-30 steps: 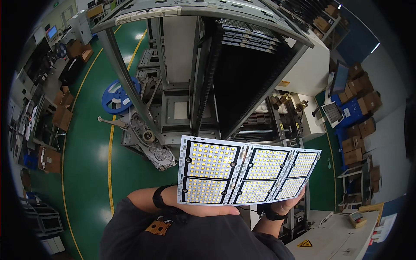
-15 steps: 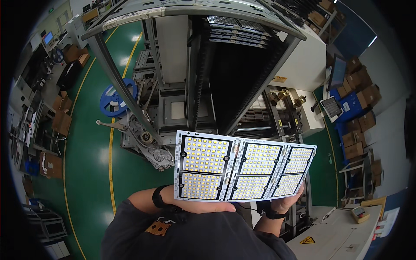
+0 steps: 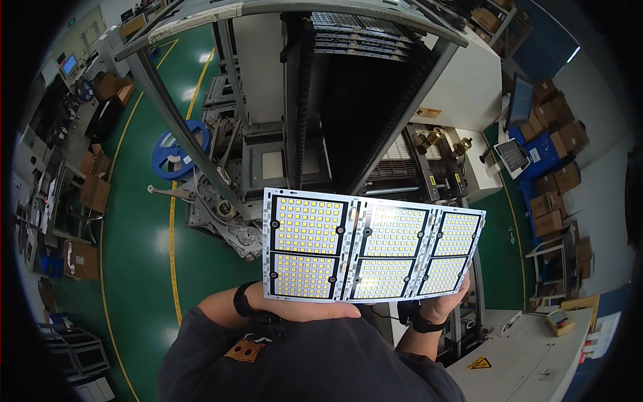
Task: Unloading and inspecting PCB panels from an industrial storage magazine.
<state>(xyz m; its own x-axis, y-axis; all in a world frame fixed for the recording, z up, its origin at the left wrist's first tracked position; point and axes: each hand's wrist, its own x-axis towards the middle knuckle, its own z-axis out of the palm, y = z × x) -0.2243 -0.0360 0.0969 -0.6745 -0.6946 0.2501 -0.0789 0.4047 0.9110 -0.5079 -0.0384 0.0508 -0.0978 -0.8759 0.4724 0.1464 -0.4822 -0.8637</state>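
A white LED circuit board panel (image 3: 346, 258) is held up in front of my chest, its face with rows of small yellowish LEDs turned toward me. My left hand (image 3: 311, 309) grips its lower left edge, thumb stretched along the bottom and the other fingers hidden behind. At the lower right corner my right hand (image 3: 447, 303) holds the panel, its fingers mostly behind it. Beyond the panel stands a tall metal-framed rack with a black slotted magazine (image 3: 348, 100). Several similar boards (image 3: 362, 41) sit stacked in slots near its top.
Left of the rack lie a blue reel (image 3: 164, 163) and a metal feeder mechanism (image 3: 224, 218). A conveyor (image 3: 396, 175) runs at the right, beside a pale machine housing (image 3: 462, 87). At the lower right is a white cabinet (image 3: 516, 362) with a handheld device (image 3: 559, 323) on it.
The panel and both hands have shifted slightly up and left in view, and the panel faces me a little more squarely. The grip looks the same.
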